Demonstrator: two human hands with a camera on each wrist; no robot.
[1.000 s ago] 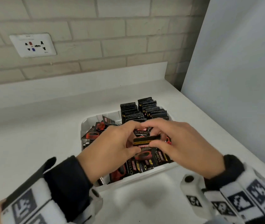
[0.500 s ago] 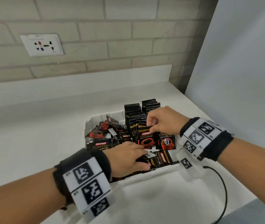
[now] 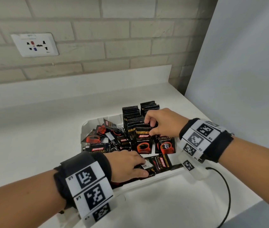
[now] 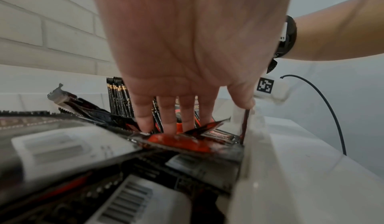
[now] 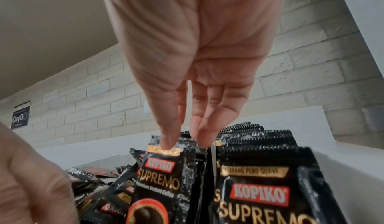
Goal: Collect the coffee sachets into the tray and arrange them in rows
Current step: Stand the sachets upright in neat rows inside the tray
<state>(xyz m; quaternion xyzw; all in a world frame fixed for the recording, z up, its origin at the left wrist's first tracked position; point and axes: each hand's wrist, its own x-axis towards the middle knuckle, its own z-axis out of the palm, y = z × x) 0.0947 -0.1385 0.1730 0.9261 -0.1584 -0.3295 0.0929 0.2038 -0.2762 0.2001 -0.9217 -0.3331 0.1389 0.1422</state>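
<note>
The left hand (image 3: 127, 165) lies palm down at the near edge of the white tray (image 3: 148, 182), fingers fairly straight, fingertips (image 4: 143, 125) pressing on the loose coffee sachets (image 3: 159, 163) under it, gripping nothing that can be seen. Beyond it and to its right, the right hand (image 3: 161, 123) pinches the top of an upright sachet (image 5: 164, 175) between thumb and fingertips. Just behind that hand stand two rows of sachets (image 3: 140, 112).

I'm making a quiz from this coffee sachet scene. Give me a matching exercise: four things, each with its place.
1. white plastic tray
2. white wall socket
3. thin black cable
4. upright rows of black sachets

A. on the brick wall
B. on the white counter
C. trailing from the right wrist
D. at the tray's far right

Pairs: 1-B, 2-A, 3-C, 4-D
</note>
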